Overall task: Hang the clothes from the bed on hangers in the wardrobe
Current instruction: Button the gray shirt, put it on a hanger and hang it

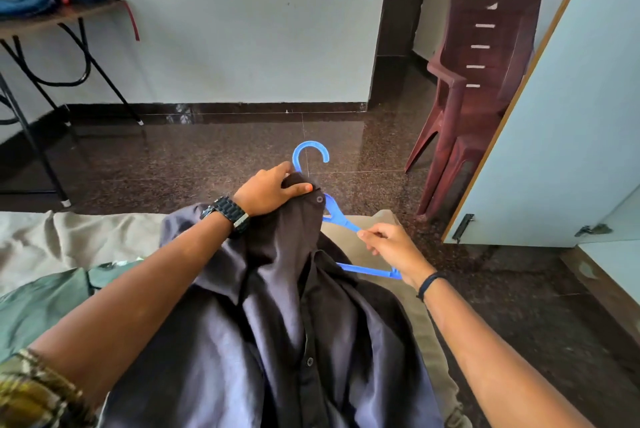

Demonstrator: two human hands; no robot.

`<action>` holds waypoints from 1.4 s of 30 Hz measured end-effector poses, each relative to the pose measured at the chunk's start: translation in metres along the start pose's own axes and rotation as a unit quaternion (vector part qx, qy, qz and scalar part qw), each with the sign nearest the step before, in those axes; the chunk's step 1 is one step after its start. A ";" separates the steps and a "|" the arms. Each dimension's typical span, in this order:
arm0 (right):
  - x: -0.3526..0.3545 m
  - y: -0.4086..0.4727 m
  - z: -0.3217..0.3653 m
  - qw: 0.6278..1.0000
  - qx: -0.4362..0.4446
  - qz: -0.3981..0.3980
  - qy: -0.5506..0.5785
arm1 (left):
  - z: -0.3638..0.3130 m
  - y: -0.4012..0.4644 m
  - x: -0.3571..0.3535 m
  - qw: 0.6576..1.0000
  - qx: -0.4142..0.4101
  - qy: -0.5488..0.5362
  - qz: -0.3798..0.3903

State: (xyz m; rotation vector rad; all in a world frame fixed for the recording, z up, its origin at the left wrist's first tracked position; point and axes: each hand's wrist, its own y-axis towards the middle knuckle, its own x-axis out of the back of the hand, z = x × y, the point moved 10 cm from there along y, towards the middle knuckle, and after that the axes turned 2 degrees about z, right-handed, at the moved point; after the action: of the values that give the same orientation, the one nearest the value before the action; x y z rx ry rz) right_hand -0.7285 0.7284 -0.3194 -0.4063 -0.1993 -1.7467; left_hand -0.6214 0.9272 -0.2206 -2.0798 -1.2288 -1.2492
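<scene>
The dark button-up shirt (277,323) is draped over the bed (41,240), its collar end lifted toward the foot of the bed and partly threaded onto a blue plastic hanger (341,216). The left hand (268,190) grips the bunched collar fabric right at the base of the hanger's hook, while the right hand (391,244) pinches the hanger's exposed right arm, which sticks out bare beside the shirt.

The risk is plain — only one shoulder appears to be seated, so if the shirt is lifted now it would likely slide off the covered side and drop back on the bed or onto the floor (207,157). Pulling the fabric hard over the bare arm while the placket is buttoned near the neck could strain the top button or bend the thin plastic. The hook could also twist out of line under the left hand's bunched grip.

A green garment (45,306) lies on the bed to the left, not yet hung; the open wardrobe door (571,116) stands to the right.
</scene>
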 end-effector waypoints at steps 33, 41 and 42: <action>-0.083 -0.006 -0.010 0.995 -0.018 0.076 0.060 | 0.075 -0.036 0.044 0.942 0.214 -0.165 -0.201; -0.087 -0.013 -0.017 0.977 -0.060 0.147 0.143 | 0.079 -0.041 0.049 0.931 0.235 -0.180 -0.216; -0.091 -0.015 -0.021 0.975 -0.068 0.173 0.125 | 0.078 -0.041 0.051 0.929 0.235 -0.180 -0.221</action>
State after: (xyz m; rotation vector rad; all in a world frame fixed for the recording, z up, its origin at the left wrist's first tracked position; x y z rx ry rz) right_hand -0.7313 0.8072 -0.3714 -0.2955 0.1642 -1.4524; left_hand -0.6079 1.0280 -0.2203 -1.7658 -2.0181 -0.6319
